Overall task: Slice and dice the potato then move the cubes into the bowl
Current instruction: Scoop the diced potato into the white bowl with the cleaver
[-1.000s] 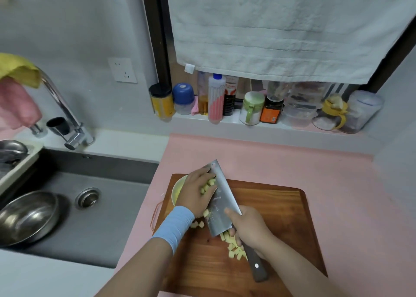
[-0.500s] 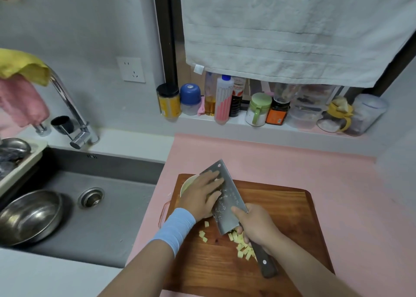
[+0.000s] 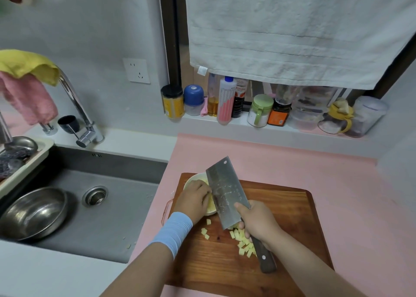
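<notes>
The right hand [image 3: 258, 224] grips the knife [image 3: 234, 209], tilted over the bowl [image 3: 191, 179]; the relaxed left hand [image 3: 195, 198] touches its blade [image 3: 222, 184], probably to wipe cubes [image 3: 244, 243] in. More remain on the near board [image 3: 281, 218].

Dim, flat, cool indoor light, soft faint shadows, slight overall softness, wide-angle bending at the edges

Left wrist: light-blue band [image 3: 173, 232], soft fabric, sits snug just behind the left hand [image 3: 194, 201] (faint creases run across it, like wrapped layers). Right hand [image 3: 258, 221] and both forearms bare.
</notes>
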Demonstrator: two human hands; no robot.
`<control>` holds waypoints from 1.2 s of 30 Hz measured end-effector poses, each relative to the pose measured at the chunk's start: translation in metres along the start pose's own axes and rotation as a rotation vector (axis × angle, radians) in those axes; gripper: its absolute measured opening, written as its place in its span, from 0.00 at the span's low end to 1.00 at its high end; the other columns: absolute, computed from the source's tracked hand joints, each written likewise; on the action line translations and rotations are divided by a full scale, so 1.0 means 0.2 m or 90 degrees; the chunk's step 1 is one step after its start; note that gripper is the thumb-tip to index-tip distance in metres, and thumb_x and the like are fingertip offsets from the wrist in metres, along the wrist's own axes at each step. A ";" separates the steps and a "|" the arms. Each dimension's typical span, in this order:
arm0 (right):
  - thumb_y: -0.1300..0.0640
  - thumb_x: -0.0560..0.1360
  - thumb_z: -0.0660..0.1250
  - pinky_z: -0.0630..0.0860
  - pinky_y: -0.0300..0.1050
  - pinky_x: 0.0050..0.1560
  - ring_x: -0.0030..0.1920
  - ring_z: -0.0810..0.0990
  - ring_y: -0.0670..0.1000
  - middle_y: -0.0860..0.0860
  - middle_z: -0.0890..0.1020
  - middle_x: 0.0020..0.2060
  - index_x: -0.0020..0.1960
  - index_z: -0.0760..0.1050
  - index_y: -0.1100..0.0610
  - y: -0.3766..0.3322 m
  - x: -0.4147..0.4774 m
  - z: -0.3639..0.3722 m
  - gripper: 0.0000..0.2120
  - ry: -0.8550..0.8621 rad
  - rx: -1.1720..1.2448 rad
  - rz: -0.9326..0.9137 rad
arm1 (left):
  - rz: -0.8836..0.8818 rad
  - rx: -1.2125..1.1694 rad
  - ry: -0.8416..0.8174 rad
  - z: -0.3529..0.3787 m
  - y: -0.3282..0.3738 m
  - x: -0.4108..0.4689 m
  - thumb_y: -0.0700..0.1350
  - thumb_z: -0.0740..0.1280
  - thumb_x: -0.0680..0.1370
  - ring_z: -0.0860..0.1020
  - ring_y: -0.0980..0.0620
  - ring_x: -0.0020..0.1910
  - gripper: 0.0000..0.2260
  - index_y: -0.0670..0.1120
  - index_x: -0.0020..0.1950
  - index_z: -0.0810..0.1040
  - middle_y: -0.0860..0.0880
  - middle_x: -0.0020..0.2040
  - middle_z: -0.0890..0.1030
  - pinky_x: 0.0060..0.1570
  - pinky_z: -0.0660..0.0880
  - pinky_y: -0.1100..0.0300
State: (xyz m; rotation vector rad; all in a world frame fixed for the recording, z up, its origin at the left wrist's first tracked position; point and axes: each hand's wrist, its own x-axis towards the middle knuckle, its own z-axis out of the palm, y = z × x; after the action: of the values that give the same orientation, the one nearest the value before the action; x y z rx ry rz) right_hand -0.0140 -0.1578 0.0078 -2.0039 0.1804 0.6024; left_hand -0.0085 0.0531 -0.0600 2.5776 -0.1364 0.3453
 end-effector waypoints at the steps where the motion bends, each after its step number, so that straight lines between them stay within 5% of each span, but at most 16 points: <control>1: 0.48 0.83 0.62 0.68 0.41 0.23 0.21 0.71 0.49 0.54 0.80 0.32 0.56 0.76 0.53 0.00 0.00 0.00 0.10 0.003 -0.002 0.000 | -0.008 0.008 0.026 0.00 -0.02 -0.01 0.42 0.68 0.78 0.76 0.49 0.54 0.05 0.46 0.51 0.83 0.50 0.52 0.80 0.57 0.77 0.49; 7: 0.48 0.83 0.62 0.69 0.41 0.24 0.21 0.71 0.49 0.54 0.80 0.32 0.56 0.76 0.53 0.01 -0.02 -0.03 0.10 0.002 -0.014 -0.008 | 0.058 0.063 0.028 -0.02 0.00 -0.06 0.47 0.61 0.76 0.77 0.49 0.55 0.14 0.50 0.51 0.85 0.53 0.53 0.82 0.59 0.76 0.49; 13: 0.47 0.83 0.62 0.72 0.43 0.26 0.23 0.73 0.50 0.54 0.81 0.32 0.55 0.77 0.53 0.12 -0.08 -0.15 0.10 0.047 -0.020 -0.027 | -0.099 -0.011 0.160 -0.01 0.06 -0.26 0.45 0.61 0.74 0.72 0.52 0.51 0.08 0.50 0.47 0.79 0.54 0.49 0.76 0.54 0.70 0.56; 17: 0.48 0.83 0.62 0.71 0.43 0.24 0.23 0.73 0.50 0.54 0.80 0.31 0.54 0.78 0.53 0.25 -0.11 -0.25 0.10 0.073 0.012 -0.018 | -0.274 -0.072 0.100 0.09 0.11 -0.44 0.46 0.62 0.71 0.73 0.50 0.47 0.04 0.50 0.44 0.73 0.54 0.45 0.75 0.49 0.72 0.53; 20: 0.47 0.83 0.62 0.71 0.43 0.24 0.23 0.73 0.50 0.55 0.81 0.32 0.54 0.78 0.52 0.37 -0.15 -0.32 0.10 0.094 0.016 -0.007 | -0.298 -0.045 0.028 0.22 0.16 -0.52 0.53 0.59 0.74 0.72 0.46 0.60 0.19 0.46 0.60 0.77 0.49 0.56 0.77 0.63 0.69 0.52; 23: 0.47 0.83 0.62 0.71 0.43 0.25 0.24 0.74 0.51 0.54 0.81 0.31 0.52 0.78 0.52 0.49 -0.19 -0.38 0.11 0.118 0.008 0.013 | -0.276 -0.083 -0.046 0.29 0.26 -0.54 0.55 0.61 0.79 0.60 0.47 0.74 0.28 0.44 0.76 0.65 0.47 0.73 0.66 0.76 0.56 0.55; 26: 0.47 0.83 0.62 0.71 0.43 0.25 0.23 0.73 0.52 0.54 0.80 0.30 0.50 0.78 0.54 0.61 -0.22 -0.42 0.12 0.131 0.021 0.037 | -0.216 -0.085 -0.127 0.33 0.35 -0.50 0.62 0.65 0.77 0.48 0.51 0.79 0.40 0.46 0.81 0.51 0.50 0.81 0.52 0.76 0.46 0.60; 30: 0.48 0.83 0.62 0.72 0.44 0.26 0.24 0.74 0.52 0.54 0.80 0.30 0.49 0.78 0.56 0.73 -0.25 -0.48 0.13 0.142 0.029 0.067 | -0.140 -0.027 -0.226 0.41 0.47 -0.44 0.71 0.71 0.66 0.40 0.53 0.79 0.57 0.50 0.81 0.42 0.56 0.81 0.42 0.78 0.46 0.55; 36: 0.49 0.83 0.62 0.71 0.44 0.25 0.23 0.73 0.53 0.54 0.79 0.29 0.48 0.78 0.56 0.82 -0.26 -0.50 0.12 0.126 0.068 0.088 | -0.178 0.048 -0.161 0.53 0.53 -0.35 0.71 0.66 0.71 0.41 0.47 0.80 0.50 0.49 0.81 0.46 0.50 0.82 0.44 0.79 0.45 0.53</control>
State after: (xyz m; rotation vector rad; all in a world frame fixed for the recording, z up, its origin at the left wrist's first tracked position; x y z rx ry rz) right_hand -0.0863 -0.3308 -0.0587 -1.9565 0.4644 0.4694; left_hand -0.0711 -0.0915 -0.1145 2.6598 0.1487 -0.0811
